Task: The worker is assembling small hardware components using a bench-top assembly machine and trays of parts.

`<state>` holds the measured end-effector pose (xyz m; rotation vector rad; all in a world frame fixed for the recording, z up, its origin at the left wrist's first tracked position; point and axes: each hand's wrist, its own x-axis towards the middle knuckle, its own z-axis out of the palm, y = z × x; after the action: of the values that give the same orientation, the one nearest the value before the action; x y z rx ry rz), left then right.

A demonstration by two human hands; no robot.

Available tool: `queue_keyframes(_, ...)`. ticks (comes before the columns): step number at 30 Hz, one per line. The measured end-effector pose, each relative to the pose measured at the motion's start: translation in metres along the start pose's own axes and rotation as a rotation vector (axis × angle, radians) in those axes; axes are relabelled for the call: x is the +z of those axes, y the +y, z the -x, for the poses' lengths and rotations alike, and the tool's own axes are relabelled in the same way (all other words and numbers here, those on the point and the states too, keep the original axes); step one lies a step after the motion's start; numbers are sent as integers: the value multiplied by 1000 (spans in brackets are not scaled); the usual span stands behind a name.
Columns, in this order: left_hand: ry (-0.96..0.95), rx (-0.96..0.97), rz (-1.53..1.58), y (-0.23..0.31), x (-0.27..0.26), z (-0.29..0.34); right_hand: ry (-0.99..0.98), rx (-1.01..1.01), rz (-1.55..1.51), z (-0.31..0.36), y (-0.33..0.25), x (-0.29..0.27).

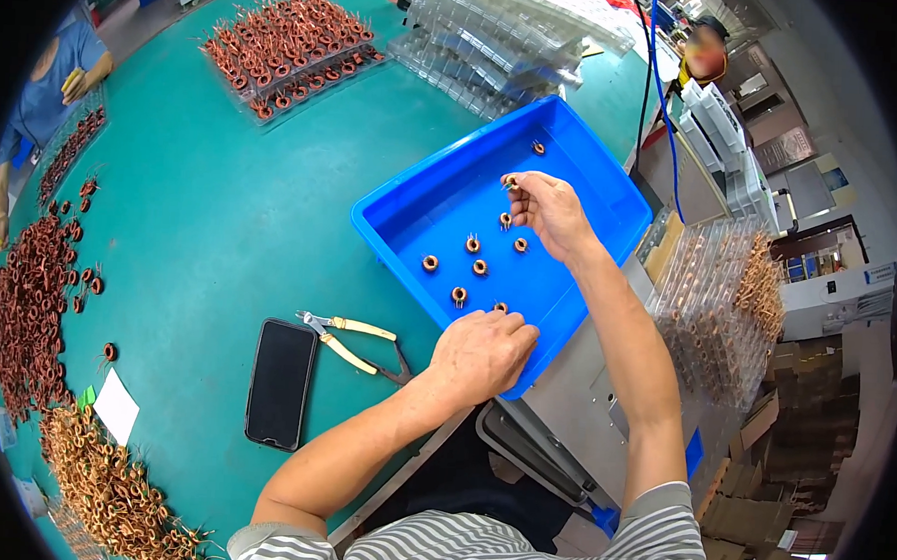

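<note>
In the blue plastic bin (413, 183), my right hand (554, 217) pinches a small copper-wound toroid coil (512, 183) between thumb and fingertips. My left hand (480, 353) is closed over the bin's near edge, knuckles up, and what its fingers hold, if anything, is hidden. Just beyond its knuckles shows part of another toroid coil (501, 307). Several more coils lie apart on the bin floor, among them one coil (459, 296) near my left hand and one coil (539, 148) at the far end.
Left of the bin lie cutting pliers (351, 336) and a black phone (282, 383). Heaps of reddish coils (27, 312) and copper-coloured coils (109, 485) cover the table's left side. Beyond are a filled coil tray (288, 58) and clear trays (488, 52). A co-worker (62, 73) sits far left.
</note>
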<state>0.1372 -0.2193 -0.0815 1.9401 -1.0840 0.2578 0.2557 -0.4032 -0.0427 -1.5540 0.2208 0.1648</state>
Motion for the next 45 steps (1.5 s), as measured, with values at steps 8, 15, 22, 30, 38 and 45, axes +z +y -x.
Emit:
queue_keyframes(8,-1,-4,-23,-1,-8,0,-74,41,-501,48,-5,-10)
queue_keyframes(15,26,1,-36,-6,-16,1,-164,111,-980,59,4,-15)
queue_keyframes(22,55,1,-35,-8,-17,2,2,151,-932,62,3,-6)
queue_keyframes(30,31,0,-32,-11,-20,2,301,96,-633,64,3,9)
queue_keyframes(38,37,-7,-33,-13,-22,2,255,78,-616,25,7,-10)
queue_keyframes(45,11,2,-44,-21,-22,4,272,-67,573,-13,40,1)
